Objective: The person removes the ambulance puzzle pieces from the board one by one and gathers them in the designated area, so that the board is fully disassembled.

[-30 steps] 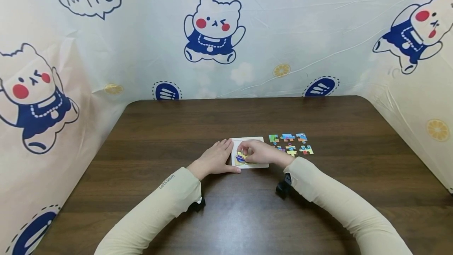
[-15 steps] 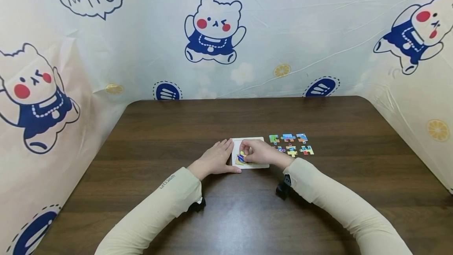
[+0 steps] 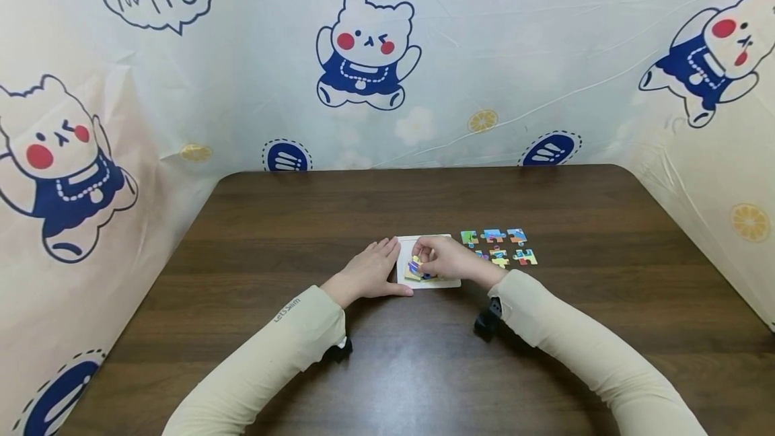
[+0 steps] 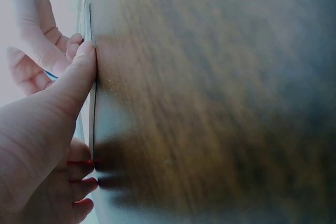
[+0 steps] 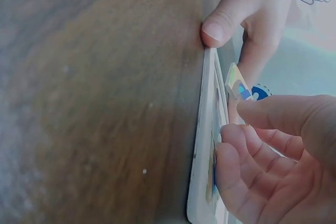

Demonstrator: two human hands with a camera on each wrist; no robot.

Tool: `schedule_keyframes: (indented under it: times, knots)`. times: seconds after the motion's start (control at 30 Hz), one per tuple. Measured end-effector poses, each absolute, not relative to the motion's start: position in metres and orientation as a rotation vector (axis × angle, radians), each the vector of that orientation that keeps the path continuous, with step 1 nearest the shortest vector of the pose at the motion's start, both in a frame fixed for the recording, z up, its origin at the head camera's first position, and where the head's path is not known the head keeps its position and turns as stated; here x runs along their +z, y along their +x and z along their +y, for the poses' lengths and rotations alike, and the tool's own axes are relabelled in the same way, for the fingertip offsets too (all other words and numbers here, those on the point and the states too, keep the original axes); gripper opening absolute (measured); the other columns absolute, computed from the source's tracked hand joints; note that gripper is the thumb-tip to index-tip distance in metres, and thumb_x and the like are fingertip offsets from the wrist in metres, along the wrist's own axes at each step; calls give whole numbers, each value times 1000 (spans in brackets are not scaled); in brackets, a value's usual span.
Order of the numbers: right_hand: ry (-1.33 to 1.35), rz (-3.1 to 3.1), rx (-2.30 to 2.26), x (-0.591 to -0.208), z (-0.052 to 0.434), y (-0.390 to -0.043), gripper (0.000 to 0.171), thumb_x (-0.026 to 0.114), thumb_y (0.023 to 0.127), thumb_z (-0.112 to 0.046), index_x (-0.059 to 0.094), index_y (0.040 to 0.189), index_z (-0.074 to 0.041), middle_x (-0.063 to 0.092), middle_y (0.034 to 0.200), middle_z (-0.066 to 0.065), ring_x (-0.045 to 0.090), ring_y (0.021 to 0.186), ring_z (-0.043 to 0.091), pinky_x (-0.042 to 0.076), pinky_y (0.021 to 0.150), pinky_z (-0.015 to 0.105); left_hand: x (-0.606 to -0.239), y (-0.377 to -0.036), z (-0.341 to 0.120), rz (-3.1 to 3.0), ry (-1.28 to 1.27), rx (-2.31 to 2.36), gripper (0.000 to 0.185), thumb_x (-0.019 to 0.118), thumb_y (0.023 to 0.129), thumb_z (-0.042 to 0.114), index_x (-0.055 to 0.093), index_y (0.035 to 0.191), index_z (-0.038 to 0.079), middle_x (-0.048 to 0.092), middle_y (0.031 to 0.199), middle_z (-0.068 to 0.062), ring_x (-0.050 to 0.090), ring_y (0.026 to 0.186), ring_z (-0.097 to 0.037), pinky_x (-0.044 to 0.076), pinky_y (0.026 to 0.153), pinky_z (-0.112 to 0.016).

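Note:
A white-rimmed jigsaw board lies near the middle of the table. My left hand rests along its left edge, fingers extended, its thumb on the near corner in the right wrist view. Over the board, my right hand pinches a yellow and blue puzzle piece between thumb and fingers. That piece stands tilted, raised from the board in the right wrist view. More picture shows inside the frame beneath it, partly hidden by the right hand.
Several loose puzzle pieces lie in two rows just right of the board, some partly behind the right wrist. The brown wooden table ends at a cartoon-printed curtain. Both wrists wear dark cameras.
My right hand has shifted slightly right, and the yellow and blue piece has tilted and moved a little with it. The left hand keeps its place.

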State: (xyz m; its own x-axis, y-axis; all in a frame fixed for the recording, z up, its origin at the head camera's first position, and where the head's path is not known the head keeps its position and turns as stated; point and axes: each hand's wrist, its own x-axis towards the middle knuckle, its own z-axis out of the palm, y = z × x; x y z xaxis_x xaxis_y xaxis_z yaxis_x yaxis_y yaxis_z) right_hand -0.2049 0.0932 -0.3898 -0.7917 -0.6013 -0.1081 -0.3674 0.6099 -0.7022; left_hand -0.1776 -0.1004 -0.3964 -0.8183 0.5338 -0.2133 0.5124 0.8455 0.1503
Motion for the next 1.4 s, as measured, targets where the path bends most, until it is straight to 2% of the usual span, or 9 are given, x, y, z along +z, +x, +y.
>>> schedule_keyframes:
  times: [0.43,0.67,0.9,1.2,1.4]
  knots:
    - [-804,2471,-1014,-385,106,-208,19,67,84,-6,60,102,-5,55,78,3,54,70,14,45,60,23,-399,-179,-100,2783,805,109,100,56,81,66,26,146,-4,24,154,-20,24,143,-32,23,116,-43]
    - [-787,2516,-1012,-379,120,-209,20,66,85,-6,60,103,-5,57,82,3,55,74,15,46,66,24,-399,-179,-100,2758,757,119,102,55,81,67,22,148,-2,19,156,-17,21,144,-30,21,118,-42]
    - [-774,2577,-990,-373,134,-211,17,68,83,-7,63,99,-5,56,78,3,49,70,14,41,60,24,-400,-180,-100,2755,750,115,102,55,81,67,22,148,-2,19,156,-17,20,145,-29,21,118,-41]
    - [-751,2598,-994,-371,151,-210,16,68,83,-5,63,98,-4,55,80,3,50,66,15,42,56,24,-400,-179,-100,2750,745,100,102,55,81,67,21,148,-2,18,156,-16,20,145,-29,20,118,-41]
    - [-758,2592,-982,-370,161,-209,15,66,83,-2,62,97,-4,56,81,3,50,68,16,43,59,24,-400,-178,-100,2766,767,110,101,55,82,66,23,147,-3,21,155,-17,21,144,-30,21,117,-41]
